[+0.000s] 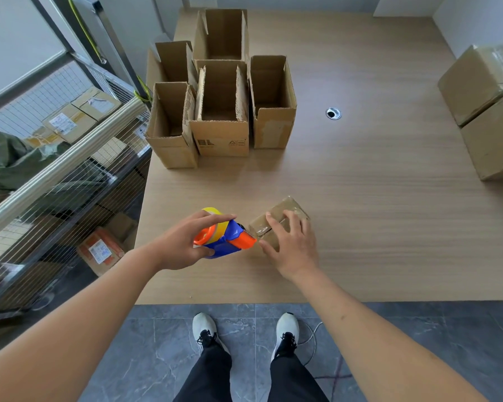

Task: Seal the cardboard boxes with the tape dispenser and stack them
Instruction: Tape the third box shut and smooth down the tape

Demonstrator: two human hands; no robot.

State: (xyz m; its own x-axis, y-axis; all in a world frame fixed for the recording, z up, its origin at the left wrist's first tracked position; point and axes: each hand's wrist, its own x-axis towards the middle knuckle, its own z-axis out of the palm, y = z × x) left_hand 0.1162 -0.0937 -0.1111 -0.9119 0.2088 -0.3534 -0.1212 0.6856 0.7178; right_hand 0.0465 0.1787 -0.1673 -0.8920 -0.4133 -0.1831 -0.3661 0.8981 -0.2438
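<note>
While the left hand (183, 242) grips the dispenser (222, 236) with fingers curled over its top and the thumb under it, the right hand (291, 242) rests on the small box (279, 220), fingers spread and mostly straight over the top of it, the thumb against its near side. This box lies on the table (360, 198) near the front edge, just right of the dispenser, and it is closed, with shiny tape on its top. The orange nose of the dispenser points to the right and touches the near left edge of the box, so the box sits between the two hands, under the right one. A yellow tape roll (212, 211) shows at the back of the dispenser. Farther back on the table, well apart from the hands, five open boxes (221, 111) stand close together with their flaps up. At the right edge of the table two sealed boxes (488, 111) are stacked one on the other, the upper one turned a little. A round hole (333, 113) is in the table between these groups. To the left of the table stands a wire cart (55, 158) with parcels inside.
</note>
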